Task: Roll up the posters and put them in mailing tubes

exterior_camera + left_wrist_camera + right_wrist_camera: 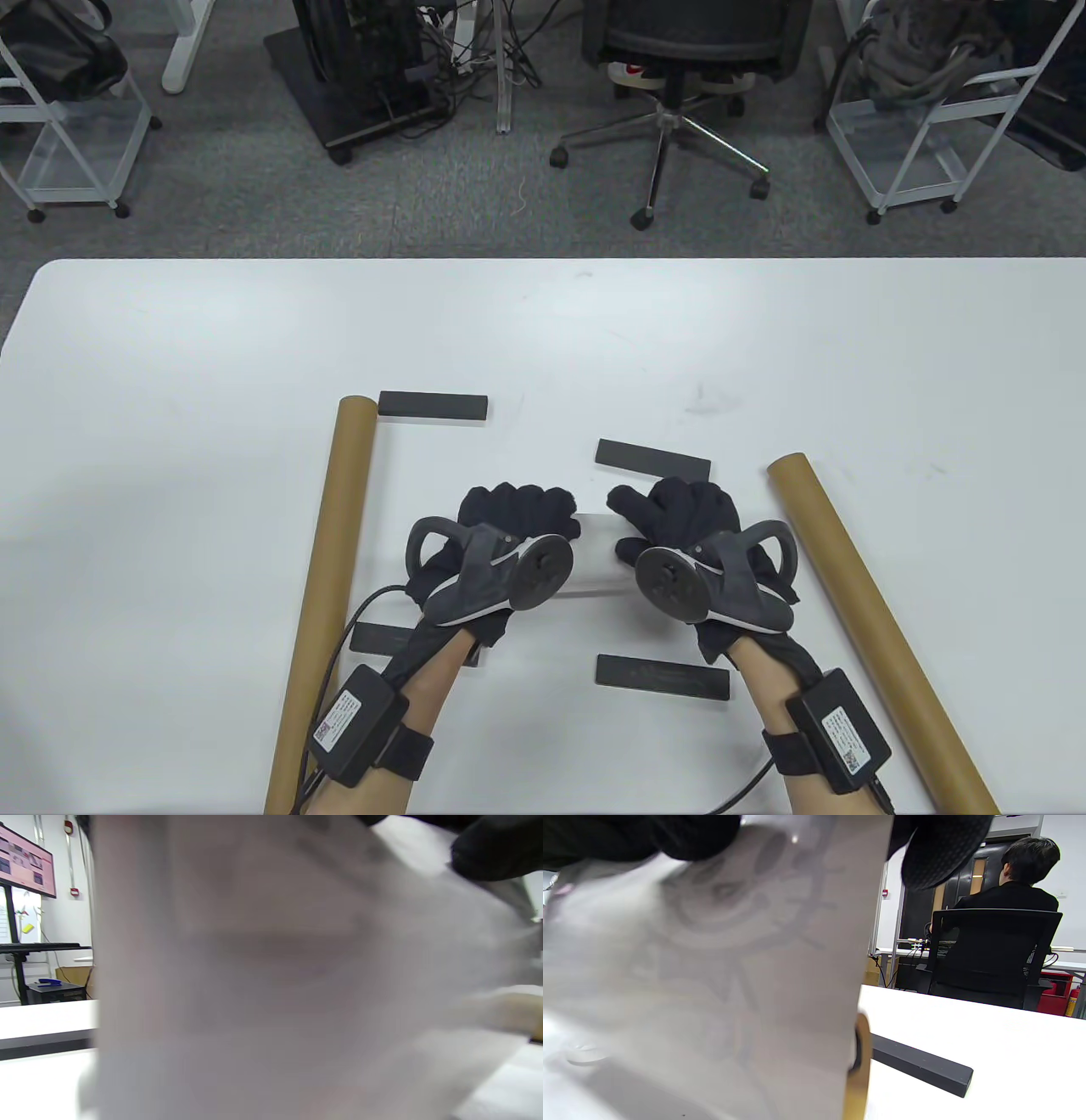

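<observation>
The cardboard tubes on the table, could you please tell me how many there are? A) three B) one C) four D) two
D: one tube lies along the left hand's side and a second tube lies slanted on the right hand's side, with the rolled white poster gripped between both hands.

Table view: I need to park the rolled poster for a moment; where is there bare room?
Free: the table beyond the far weights, and right of the right tube. Crowded: between both tubes, where both hands hold the poster among four weights.
</observation>
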The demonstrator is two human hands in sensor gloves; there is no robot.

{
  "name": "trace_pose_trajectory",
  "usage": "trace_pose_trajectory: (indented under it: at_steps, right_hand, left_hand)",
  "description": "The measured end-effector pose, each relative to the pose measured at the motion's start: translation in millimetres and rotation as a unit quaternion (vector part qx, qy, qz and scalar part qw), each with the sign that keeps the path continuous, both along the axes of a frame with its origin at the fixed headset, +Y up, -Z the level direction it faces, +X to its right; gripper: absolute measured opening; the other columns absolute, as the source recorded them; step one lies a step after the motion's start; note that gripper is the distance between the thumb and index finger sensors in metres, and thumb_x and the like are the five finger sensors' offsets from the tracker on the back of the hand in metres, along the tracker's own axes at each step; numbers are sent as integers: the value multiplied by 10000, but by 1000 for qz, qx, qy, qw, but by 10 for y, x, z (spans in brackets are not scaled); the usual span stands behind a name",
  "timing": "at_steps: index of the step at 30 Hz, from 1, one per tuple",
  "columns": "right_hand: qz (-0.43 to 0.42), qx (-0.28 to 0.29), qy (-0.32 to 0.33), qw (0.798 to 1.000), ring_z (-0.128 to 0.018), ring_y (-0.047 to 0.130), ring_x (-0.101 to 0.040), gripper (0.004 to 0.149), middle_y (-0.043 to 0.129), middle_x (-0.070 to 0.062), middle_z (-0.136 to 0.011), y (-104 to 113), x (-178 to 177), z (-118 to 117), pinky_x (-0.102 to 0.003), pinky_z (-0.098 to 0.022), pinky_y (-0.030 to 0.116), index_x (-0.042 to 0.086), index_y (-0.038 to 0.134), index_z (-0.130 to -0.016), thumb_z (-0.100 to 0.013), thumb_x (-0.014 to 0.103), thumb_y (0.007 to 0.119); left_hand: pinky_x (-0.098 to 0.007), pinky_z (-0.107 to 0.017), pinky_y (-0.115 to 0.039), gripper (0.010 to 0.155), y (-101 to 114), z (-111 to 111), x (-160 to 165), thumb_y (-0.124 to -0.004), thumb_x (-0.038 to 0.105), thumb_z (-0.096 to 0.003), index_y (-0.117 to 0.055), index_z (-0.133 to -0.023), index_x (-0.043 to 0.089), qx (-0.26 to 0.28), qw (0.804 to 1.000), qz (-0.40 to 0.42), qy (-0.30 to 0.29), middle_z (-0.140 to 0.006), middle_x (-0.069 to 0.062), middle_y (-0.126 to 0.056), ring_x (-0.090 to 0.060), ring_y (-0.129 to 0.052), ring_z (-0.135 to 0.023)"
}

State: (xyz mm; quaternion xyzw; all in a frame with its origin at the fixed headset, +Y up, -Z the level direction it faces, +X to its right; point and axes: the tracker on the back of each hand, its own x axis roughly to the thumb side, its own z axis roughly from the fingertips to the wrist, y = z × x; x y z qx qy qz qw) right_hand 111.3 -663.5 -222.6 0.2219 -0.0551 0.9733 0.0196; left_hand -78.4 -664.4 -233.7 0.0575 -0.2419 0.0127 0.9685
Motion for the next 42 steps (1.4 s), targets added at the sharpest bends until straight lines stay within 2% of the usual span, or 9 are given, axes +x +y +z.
trace_pose_trajectory:
  at_steps: [4, 10, 15, 18, 25, 28, 31, 36, 42]
  right_hand:
    - [-8, 3, 1, 1000, -541, 817, -252, 581, 723, -18, -750, 19, 15, 0, -650, -647, 691, 236, 562, -999, -471, 449, 676]
    - [9, 22, 1, 1000, -512, 836, -218, 707, 740, 15, -711, 52, 16, 52, -619, -635, 742, 251, 617, -954, -333, 537, 795]
    - [1, 24, 5, 1000, -435, 866, -209, 482, 806, 44, -603, 79, 27, 84, -595, -611, 777, 269, 764, -823, -390, 479, 799]
    - [1, 21, 1, 1000, -427, 873, -225, 417, 828, 35, -587, 78, 46, 89, -600, -612, 771, 267, 799, -800, -429, 455, 767]
    - [18, -6, -23, 1000, -535, 876, -290, 446, 830, -14, -699, 73, 76, 112, -651, -649, 698, 266, 789, -855, -460, 432, 663]
    - [11, -9, -26, 1000, -643, 849, -345, 469, 787, -62, -820, 70, 90, 112, -678, -665, 653, 249, 775, -881, -472, 425, 628]
    - [-4, -1, -27, 1000, -713, 785, -392, 475, 707, -109, -907, 95, 107, 119, -704, -678, 599, 228, 769, -893, -481, 409, 618]
    - [-18, 10, -34, 999, -608, 830, -323, 489, 758, -76, -788, 137, 145, 116, -674, -659, 658, 201, 758, -904, -476, 400, 632]
    - [-42, 35, -18, 998, -573, 901, -281, 539, 844, 2, -701, 145, 174, 119, -641, -660, 694, 248, 687, -946, -430, 401, 718]
  left_hand:
    - [-478, -661, -790, 639, 11, 21, 16, -540, 693, -377, -654, -890, 331, 11, 1000, -24, -4, -625, 96, -856, -155, -859, -468]
    - [-469, -660, -808, 656, 53, 52, 42, -685, 722, -285, -694, -823, 347, 26, 999, -27, -9, -592, 114, -866, -143, -875, -457]
    - [-483, -656, -823, 485, 108, 97, 102, -795, 669, -340, -794, -697, 341, 25, 999, -44, -20, -508, 105, -903, -161, -903, -416]
    - [-499, -663, -812, 385, 128, 126, 120, -727, 620, -439, -835, -665, 328, 24, 999, -39, -22, -496, 79, -926, -188, -911, -415]
    - [-575, -782, -676, 560, 85, 167, 156, -595, 598, -496, -738, -999, 397, 23, 998, -59, -23, -938, 7, -835, -272, -859, -799]
    - [-588, -794, -646, 617, 100, 181, 169, -568, 570, -506, -712, -1070, 365, 27, 998, -46, -23, -1002, -24, -769, -295, -813, -845]
    - [-570, -778, -675, 644, 125, 190, 177, -567, 539, -515, -710, -1092, 293, 22, 999, -22, -29, -950, -9, -805, -275, -843, -778]
    - [-504, -735, -757, 691, 143, 197, 164, -601, 529, -502, -508, -1160, 336, 41, 999, 3, -34, -797, 66, -892, -208, -905, -629]
    - [-489, -722, -776, 469, 139, 206, 167, -654, 524, -493, -747, -925, 369, 71, 997, -5, -32, -717, 95, -924, -189, -924, -587]
